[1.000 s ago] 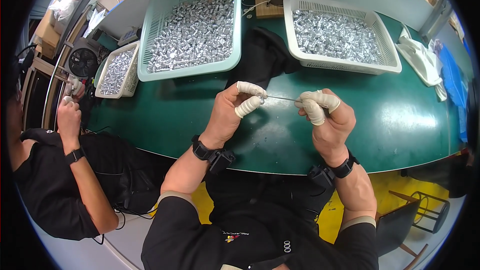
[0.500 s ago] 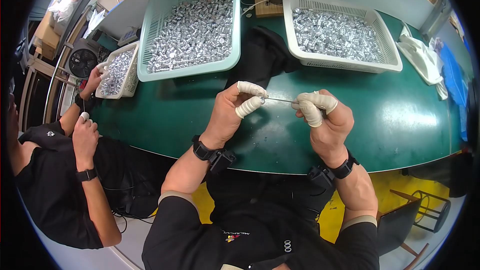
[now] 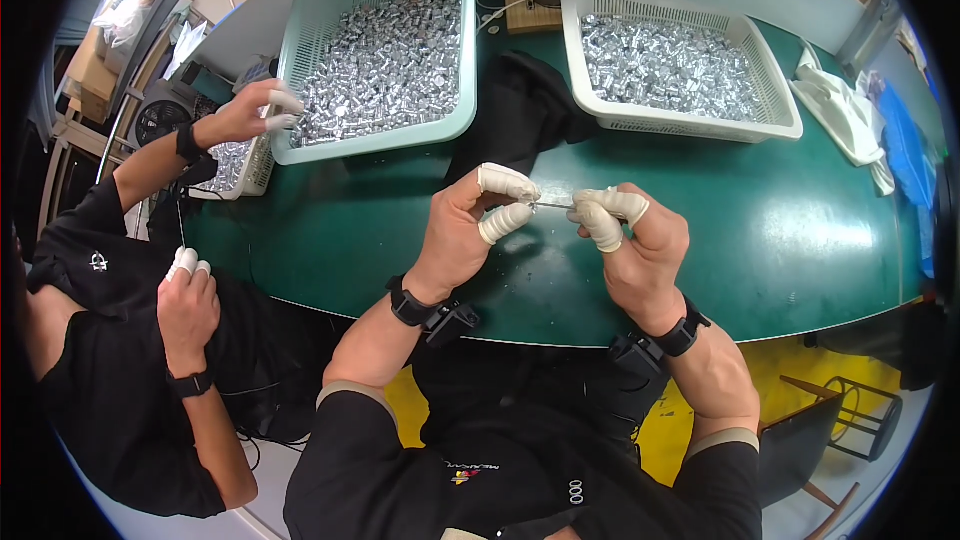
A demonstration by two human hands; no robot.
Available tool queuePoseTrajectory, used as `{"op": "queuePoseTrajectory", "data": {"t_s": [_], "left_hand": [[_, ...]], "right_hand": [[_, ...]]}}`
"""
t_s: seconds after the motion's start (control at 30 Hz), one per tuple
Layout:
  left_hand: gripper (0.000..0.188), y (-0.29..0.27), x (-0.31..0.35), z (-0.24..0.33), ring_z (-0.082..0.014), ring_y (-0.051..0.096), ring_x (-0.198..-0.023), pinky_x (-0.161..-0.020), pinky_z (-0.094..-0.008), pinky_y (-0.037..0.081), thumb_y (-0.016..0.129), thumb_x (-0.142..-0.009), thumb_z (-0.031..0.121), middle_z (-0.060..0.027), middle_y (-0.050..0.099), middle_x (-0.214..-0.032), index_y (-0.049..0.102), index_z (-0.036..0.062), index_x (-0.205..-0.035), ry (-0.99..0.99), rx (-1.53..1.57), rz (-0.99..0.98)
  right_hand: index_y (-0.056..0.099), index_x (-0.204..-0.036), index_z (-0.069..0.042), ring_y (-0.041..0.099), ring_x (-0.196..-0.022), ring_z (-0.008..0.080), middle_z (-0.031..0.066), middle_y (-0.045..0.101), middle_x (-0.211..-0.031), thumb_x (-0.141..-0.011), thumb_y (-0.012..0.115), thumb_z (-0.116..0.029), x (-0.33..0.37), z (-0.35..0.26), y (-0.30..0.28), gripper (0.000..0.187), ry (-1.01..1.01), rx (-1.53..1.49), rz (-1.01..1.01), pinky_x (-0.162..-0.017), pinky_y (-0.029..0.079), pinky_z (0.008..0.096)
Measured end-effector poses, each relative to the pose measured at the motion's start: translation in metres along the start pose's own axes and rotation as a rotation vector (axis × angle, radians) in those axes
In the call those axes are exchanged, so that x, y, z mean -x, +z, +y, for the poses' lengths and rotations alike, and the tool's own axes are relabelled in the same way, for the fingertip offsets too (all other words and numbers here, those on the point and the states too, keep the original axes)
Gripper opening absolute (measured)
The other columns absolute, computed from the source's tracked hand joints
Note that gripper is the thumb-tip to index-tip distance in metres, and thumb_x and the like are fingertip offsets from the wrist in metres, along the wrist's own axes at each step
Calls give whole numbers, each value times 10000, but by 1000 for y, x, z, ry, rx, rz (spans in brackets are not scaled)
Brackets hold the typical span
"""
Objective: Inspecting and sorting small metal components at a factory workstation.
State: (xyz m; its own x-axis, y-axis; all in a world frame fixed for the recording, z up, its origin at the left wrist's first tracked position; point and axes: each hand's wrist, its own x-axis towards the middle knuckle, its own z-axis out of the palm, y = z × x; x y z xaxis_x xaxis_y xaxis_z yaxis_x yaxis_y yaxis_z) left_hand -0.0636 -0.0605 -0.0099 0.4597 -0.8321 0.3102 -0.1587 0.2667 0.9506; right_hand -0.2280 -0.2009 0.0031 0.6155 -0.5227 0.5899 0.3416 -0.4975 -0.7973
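Note:
Above the green tabletop (image 3: 600, 300), both my hands wear pale finger cots on thumb and forefinger. My left hand (image 3: 455, 240) is closed in a pinch on a small shiny metal part (image 3: 533, 205), mostly hidden by the fingertips. My right hand (image 3: 648, 260) pinches a thin metal rod (image 3: 556, 205), which runs level to the part at the left fingertips. Whether the rod's tip goes into the part or only touches it, I cannot tell. Beyond my hands, a pale green basket (image 3: 470, 70) and a white basket (image 3: 690, 127) hold many small silvery metal pieces.
At left, a co-worker's hand (image 3: 245, 115) reaches to the green basket's edge, above a smaller white basket (image 3: 258, 168). Black cloth (image 3: 520, 105) lies between the large baskets. White cloth (image 3: 838, 115) and blue plastic (image 3: 905, 160) lie at the right. A wooden block (image 3: 535, 16) stands behind.
My right hand has moved left, closer to my left hand, so less of the rod shows. The co-worker's far hand has moved from the small basket to the green one.

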Motion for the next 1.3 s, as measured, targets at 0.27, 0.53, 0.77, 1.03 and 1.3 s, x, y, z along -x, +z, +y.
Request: {"op": "queuePoseTrajectory", "data": {"t_s": [0.27,0.53,0.77,1.03,1.3], "left_hand": [[161,-6,-1,-1,-127,641,-936,-878,-278,514,734,-921,110,-63,691,-1039,657,25,-1034,-92,47,100],[177,-4,-1,-1,-114,638,-909,-860,-272,518,736,-925,146,-63,697,-1047,659,28,-1034,-133,102,102],[180,-5,0,-3,-115,642,-903,-861,-271,521,730,-934,156,-65,699,-1043,659,30,-1039,-140,110,86],[154,-5,0,0,-79,611,-925,-865,-240,491,719,-943,121,-12,696,-1034,679,43,-1069,-150,141,75],[158,-4,0,1,-80,621,-947,-879,-241,495,725,-937,111,-12,694,-1041,678,39,-1069,-131,95,48]], "right_hand": [[690,-948,25,650,-661,136,98,685,-804,-929,689,-23,-1,-3,-2,52,16,-107,133,-577,514,256],[672,-977,40,653,-720,141,110,682,-870,-969,639,-22,-1,-4,-4,71,25,-113,79,-629,535,252],[667,-971,42,647,-712,133,104,683,-860,-971,643,-33,-2,-6,-4,78,37,-120,102,-625,529,246],[668,-965,41,642,-705,129,101,682,-850,-968,653,-42,-2,-4,-5,84,43,-125,115,-619,523,239],[669,-965,41,644,-709,132,99,675,-846,-967,649,-35,-2,-2,-3,78,37,-87,82,-614,525,241]]}}
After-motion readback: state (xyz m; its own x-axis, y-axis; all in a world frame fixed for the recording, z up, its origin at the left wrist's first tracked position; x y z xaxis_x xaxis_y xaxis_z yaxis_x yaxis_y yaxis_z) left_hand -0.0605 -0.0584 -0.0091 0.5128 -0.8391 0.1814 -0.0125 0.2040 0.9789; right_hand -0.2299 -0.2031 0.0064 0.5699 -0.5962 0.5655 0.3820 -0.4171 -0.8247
